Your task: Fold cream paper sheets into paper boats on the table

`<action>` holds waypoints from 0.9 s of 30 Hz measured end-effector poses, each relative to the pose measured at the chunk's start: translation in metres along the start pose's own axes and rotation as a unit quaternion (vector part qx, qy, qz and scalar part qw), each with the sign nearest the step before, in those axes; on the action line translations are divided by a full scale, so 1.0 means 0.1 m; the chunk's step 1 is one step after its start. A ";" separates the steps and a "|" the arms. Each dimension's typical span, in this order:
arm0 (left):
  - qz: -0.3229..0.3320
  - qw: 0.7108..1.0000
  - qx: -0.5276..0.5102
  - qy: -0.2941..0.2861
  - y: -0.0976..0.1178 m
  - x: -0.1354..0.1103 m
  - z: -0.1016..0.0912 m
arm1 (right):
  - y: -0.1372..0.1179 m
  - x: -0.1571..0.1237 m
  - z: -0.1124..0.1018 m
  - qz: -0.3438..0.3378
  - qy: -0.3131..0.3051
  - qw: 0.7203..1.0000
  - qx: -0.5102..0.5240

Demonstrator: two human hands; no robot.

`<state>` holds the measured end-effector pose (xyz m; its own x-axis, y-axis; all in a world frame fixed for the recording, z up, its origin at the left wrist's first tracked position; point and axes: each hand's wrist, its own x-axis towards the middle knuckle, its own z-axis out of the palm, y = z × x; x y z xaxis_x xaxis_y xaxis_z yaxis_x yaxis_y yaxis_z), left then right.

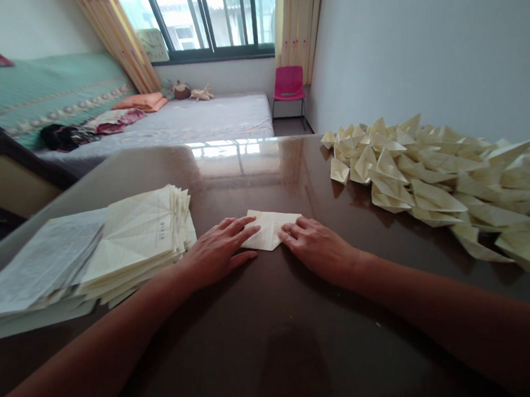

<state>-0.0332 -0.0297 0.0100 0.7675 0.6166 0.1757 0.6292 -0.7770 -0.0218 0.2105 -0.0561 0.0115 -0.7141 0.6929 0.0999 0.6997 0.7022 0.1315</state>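
Folded paper (267, 230): located at the middle of the surface (245, 331), between both hands, lying flat.

Left hand (217, 250): laid palm down, fingertips on the paper's left part; thumb and fingers are apart — no grip is visible. Right hand (314, 242): fingers bent and close together at the paper's right edge; whether they pinch it or only press it cannot be determined.

Progress: the paper appears partly folded. It is a flat, creased piece and lacks the raised points of the pieces in the pile (431, 187) at the far right, which appear finished. Further folding is judged to remain on this piece.

Remaining stock: a stack of cream sheets (135, 219) lies on the left, its top sheet creased but spread flat, overlapping grey printed sheets (54, 252) — seemingly unused.
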 end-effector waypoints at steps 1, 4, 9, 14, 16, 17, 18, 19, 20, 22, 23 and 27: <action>0.003 1.000 0.002 -0.003 -0.02 -0.01 -0.01 | 0.04 0.01 0.01 0.000 0.006 1.000 0.014; 0.027 0.999 0.029 0.004 -0.04 -0.02 -0.06 | 0.16 0.05 0.07 -0.007 0.035 0.998 0.054; 0.058 0.992 0.112 0.006 0.03 -0.04 -0.13 | 0.28 0.08 0.18 -0.018 0.080 0.992 0.094; 0.075 0.984 0.151 -0.051 0.15 -0.05 -0.15 | 0.29 0.08 0.21 -0.019 0.094 0.990 0.105; 0.062 0.983 0.155 -0.076 0.21 -0.03 -0.15 | 0.28 0.09 0.21 -0.021 0.096 0.990 0.102; 0.053 0.983 0.155 -0.084 0.24 -0.02 -0.15 | 0.28 0.09 0.22 -0.022 0.097 0.990 0.101; 0.045 0.983 0.153 -0.090 0.26 0.00 -0.15 | 0.27 0.09 0.22 -0.023 0.098 0.990 0.099; 0.038 0.983 0.151 -0.095 0.27 0.01 -0.16 | 0.27 0.10 0.22 -0.024 0.099 0.990 0.098; 0.032 0.983 0.150 -0.098 0.28 0.02 -0.16 | 0.27 0.10 0.23 -0.024 0.099 0.990 0.097; 0.025 0.983 0.153 -0.100 0.27 0.04 -0.16 | 0.27 0.10 0.24 -0.023 0.098 0.990 0.094; 0.024 0.983 0.156 -0.099 0.26 0.04 -0.17 | 0.27 0.10 0.23 -0.021 0.095 0.991 0.091; 0.031 0.986 0.158 -0.054 0.23 0.03 -0.17 | 0.25 0.08 0.16 -0.003 0.075 0.993 0.096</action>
<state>-0.0188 -0.0480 0.0267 0.8039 0.5918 0.0590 0.5740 -0.7462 -0.3373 0.2227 -0.0310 0.0000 -0.7036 0.6664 0.2467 0.6760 0.7347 -0.0569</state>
